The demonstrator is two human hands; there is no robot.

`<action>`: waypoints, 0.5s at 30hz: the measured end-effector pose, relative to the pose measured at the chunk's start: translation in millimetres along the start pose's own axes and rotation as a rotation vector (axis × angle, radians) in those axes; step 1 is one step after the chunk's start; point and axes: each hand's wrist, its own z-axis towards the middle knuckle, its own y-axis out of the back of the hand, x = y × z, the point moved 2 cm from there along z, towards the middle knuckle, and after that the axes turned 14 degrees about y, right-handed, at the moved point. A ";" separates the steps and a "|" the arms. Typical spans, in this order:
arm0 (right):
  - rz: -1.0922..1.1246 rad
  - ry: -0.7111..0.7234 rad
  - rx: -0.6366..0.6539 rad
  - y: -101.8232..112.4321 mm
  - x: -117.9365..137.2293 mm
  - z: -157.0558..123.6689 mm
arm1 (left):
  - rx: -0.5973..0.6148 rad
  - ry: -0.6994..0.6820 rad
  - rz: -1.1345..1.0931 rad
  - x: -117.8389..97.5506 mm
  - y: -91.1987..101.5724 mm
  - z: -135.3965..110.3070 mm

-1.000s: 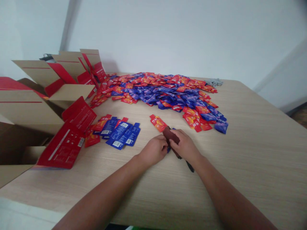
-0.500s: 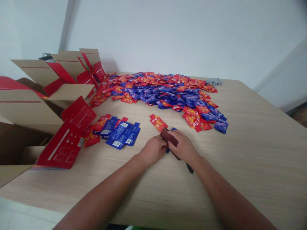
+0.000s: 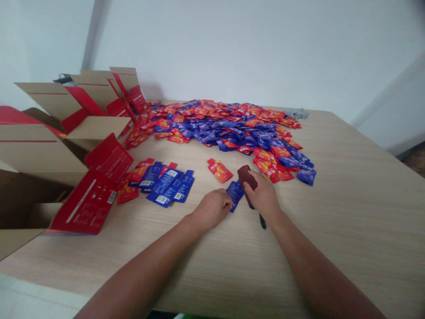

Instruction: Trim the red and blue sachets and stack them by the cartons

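Observation:
A blue sachet lies back side up on the table in front of me. My left hand is closed, its fingertips at the sachet's lower left edge. My right hand, just to the right, is wrapped round a dark brown, flat pad-like piece, whose exact kind I cannot make out. A black tail or handle sticks out below that hand. Beyond the blue sachet lies a single red-orange sachet. Left of my hands, several blue sachets overlap with red ones.
A wide heap of red and blue sachets stretches along the back of the table. Open cardboard boxes with red flaps stand at the left. A grey cloth lies at the back right, near the wall.
My right hand has moved right and slightly up with the brown piece, off the blue sachet, which now shows more fully. My left hand has stayed in place.

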 end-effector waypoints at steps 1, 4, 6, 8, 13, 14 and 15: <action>0.048 0.032 -0.018 1.7 3.6 -0.9 | 0.000 -0.003 0.001 -0.4 0.1 0.0; 0.236 0.184 0.063 3.1 19.7 -4.3 | -0.009 -0.011 0.024 -1.0 -0.8 -0.1; 0.303 0.260 0.183 0.5 29.6 -6.9 | -0.015 -0.002 0.048 -0.7 -1.9 -0.3; 0.286 0.264 0.256 -3.4 33.4 -7.9 | -0.014 -0.002 0.053 -0.6 -2.5 -0.5; 0.084 0.111 0.193 -10.0 13.1 -0.7 | 0.011 -0.033 0.036 -2.7 0.3 -1.2; 0.046 0.081 0.173 -10.3 6.9 1.5 | 0.018 -0.027 0.042 -3.2 1.1 -1.3; 0.014 0.056 0.156 -10.2 1.2 3.5 | 0.025 -0.019 0.047 -3.6 1.9 -1.5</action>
